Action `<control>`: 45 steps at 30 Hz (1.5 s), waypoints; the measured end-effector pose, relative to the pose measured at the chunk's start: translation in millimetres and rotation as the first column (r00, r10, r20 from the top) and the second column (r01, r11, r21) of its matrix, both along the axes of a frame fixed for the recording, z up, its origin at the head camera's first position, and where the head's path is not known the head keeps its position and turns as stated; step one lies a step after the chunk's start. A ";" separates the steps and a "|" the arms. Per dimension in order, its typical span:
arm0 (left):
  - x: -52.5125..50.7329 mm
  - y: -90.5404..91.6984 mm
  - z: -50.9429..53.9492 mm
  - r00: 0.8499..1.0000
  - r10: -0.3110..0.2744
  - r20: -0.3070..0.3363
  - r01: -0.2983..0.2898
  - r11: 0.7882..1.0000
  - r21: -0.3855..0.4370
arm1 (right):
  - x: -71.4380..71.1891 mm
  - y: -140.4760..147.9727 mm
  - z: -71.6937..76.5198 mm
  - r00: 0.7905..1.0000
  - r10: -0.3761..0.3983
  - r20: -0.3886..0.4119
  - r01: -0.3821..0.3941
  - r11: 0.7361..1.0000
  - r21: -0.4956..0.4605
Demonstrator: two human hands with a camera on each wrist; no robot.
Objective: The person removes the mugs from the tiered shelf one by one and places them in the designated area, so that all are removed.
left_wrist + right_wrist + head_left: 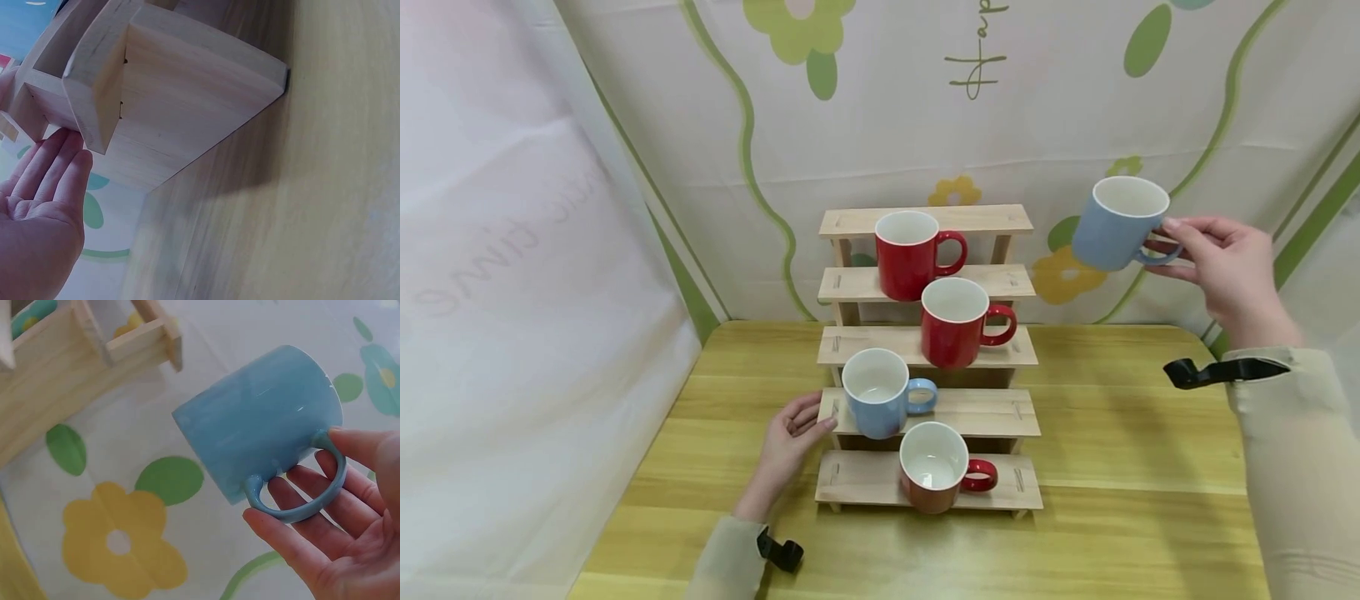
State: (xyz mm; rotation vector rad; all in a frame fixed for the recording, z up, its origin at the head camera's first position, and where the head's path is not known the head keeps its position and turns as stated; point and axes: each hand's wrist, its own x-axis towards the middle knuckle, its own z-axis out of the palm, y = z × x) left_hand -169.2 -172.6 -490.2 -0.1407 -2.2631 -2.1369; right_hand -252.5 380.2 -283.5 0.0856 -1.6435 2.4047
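Wooden counter (1120, 433): rack (867, 342) bears four mugs (907, 268); right grip (1232, 267) pinches blue mug (1111, 232), seemingly unplaced; left grip (793, 435) loose, unclenched beside rack.

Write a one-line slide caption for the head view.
The right hand holds a blue mug aloft; the left hand is at a stepped wooden rack bearing four mugs.

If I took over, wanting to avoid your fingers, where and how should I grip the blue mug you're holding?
I'd clasp the blue mug round its body, probably from your left: your right hand holds the handle on the right, leaving the rounded left side free of fingers.
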 end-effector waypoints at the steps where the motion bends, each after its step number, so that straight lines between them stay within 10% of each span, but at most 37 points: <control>1: -0.1 0.3 0.1 1.000 0.003 0.001 -0.003 1.000 -0.001 | 0.1 0.9 -4.2 1.000 -0.003 0.004 0.003 1.000 0.014; 14: 1.0 0.7 1.7 1.000 -0.002 0.006 0.002 1.000 -0.003 | 1.1 4.2 -78.3 0.988 -0.087 0.128 0.064 0.982 0.176; 28: 1.6 2.1 3.4 1.000 0.004 0.013 -0.004 1.000 0.011 | -2.0 -14.1 -171.4 0.957 -0.198 0.211 0.177 0.978 0.114; 45: -0.2 1.0 0.6 1.000 -0.001 0.001 0.001 1.000 0.011 | -11.4 -43.9 -207.6 0.874 -0.348 0.339 0.351 0.935 0.054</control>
